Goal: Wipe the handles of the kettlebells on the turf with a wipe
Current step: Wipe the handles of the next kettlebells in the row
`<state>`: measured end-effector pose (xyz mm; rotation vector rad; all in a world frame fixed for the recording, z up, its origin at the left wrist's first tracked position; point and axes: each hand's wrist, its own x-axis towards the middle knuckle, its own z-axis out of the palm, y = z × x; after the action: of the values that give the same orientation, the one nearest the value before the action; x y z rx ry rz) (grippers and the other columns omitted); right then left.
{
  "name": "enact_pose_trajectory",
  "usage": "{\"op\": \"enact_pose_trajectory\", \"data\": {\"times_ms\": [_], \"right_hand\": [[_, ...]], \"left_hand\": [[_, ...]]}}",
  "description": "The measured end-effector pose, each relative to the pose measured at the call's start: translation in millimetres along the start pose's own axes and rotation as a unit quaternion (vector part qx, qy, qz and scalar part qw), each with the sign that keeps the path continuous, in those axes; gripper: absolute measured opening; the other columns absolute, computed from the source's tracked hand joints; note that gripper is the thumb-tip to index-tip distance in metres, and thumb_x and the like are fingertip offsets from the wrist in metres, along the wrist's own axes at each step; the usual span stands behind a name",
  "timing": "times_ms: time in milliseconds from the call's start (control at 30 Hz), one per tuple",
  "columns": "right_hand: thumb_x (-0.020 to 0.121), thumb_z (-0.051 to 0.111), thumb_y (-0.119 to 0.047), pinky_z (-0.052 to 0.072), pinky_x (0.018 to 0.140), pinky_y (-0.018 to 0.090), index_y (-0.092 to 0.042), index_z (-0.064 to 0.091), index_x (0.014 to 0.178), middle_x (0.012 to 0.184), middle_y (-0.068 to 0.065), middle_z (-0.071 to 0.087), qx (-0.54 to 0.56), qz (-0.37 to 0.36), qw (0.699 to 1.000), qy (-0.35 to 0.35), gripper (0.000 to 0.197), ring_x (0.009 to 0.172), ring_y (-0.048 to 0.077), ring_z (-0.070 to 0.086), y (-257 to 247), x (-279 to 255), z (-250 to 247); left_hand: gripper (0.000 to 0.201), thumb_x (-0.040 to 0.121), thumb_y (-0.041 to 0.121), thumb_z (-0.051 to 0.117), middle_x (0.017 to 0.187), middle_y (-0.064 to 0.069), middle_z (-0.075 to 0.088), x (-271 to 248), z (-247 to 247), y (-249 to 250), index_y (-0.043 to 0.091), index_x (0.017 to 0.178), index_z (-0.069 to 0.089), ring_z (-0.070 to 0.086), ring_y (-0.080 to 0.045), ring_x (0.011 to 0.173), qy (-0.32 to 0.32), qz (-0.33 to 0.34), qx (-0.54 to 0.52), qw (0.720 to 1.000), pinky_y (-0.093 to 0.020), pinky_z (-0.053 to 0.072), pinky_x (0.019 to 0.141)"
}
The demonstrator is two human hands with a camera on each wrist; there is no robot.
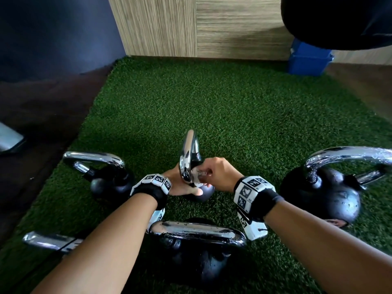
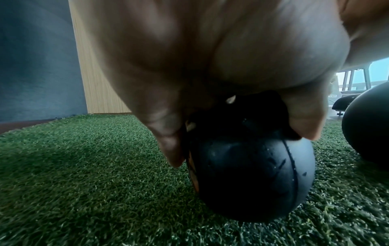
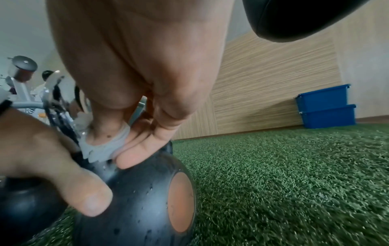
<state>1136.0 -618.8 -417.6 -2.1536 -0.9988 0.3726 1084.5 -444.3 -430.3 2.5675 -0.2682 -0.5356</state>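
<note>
A small black kettlebell (image 1: pixel 205 193) stands mid-turf, its chrome handle (image 1: pixel 189 153) rising edge-on toward me. My left hand (image 1: pixel 182 184) grips the ball just under the handle; in the left wrist view its fingers (image 2: pixel 168 141) and thumb curl over the top of the ball (image 2: pixel 248 174). My right hand (image 1: pixel 209 174) pinches a white wipe (image 1: pixel 198 174) against the lower part of the handle. In the right wrist view the wipe (image 3: pixel 101 148) is bunched under the fingertips, above the wet ball with its orange disc (image 3: pixel 181 201).
Other chrome-handled kettlebells ring this one on the green turf (image 1: pixel 233 107): one at left (image 1: pixel 110 179), a large one at right (image 1: pixel 326 196), one close in front (image 1: pixel 197 251). Stacked blue bins (image 1: pixel 307 60) stand by the wood wall. A black bag (image 1: pixel 339 20) hangs top right.
</note>
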Motion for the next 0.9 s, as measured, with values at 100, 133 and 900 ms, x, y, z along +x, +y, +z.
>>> {"op": "enact_pose_trajectory", "data": {"times_ms": [100,133,900], "right_hand": [[0.091,0.071,-0.015,0.052,0.068,0.023,-0.012,0.077,0.104,0.090,-0.008,0.066,0.004,-0.005,0.999,-0.046,0.015,0.078,0.013,0.065,-1,4,-5],[0.091,0.070,-0.010,0.054,0.071,0.026,-0.010,0.077,0.105,0.095,-0.002,0.068,0.013,0.001,0.998,-0.062,0.016,0.082,0.015,0.066,-1,5,-8],[0.099,0.040,0.011,0.052,0.083,0.035,0.007,0.056,0.118,0.109,0.025,0.055,0.515,0.097,0.842,-0.127,0.026,0.089,0.029,0.056,5,4,2]], "left_hand": [[0.045,0.087,0.046,0.071,0.126,0.005,0.053,-1,3,-3,0.032,0.128,0.059,0.051,-0.017,0.114,-0.025,-0.049,0.014,0.998,-0.033,0.043,0.103],[0.054,0.084,0.051,0.072,0.135,0.002,0.052,0,4,-5,0.032,0.132,0.056,0.053,-0.020,0.119,-0.029,-0.077,0.020,0.996,-0.037,0.044,0.108],[0.087,0.085,0.052,0.074,0.168,-0.014,0.007,10,23,-3,0.026,0.158,0.033,0.002,-0.036,0.152,-0.018,-0.043,0.198,0.979,-0.046,0.011,0.128]]}}
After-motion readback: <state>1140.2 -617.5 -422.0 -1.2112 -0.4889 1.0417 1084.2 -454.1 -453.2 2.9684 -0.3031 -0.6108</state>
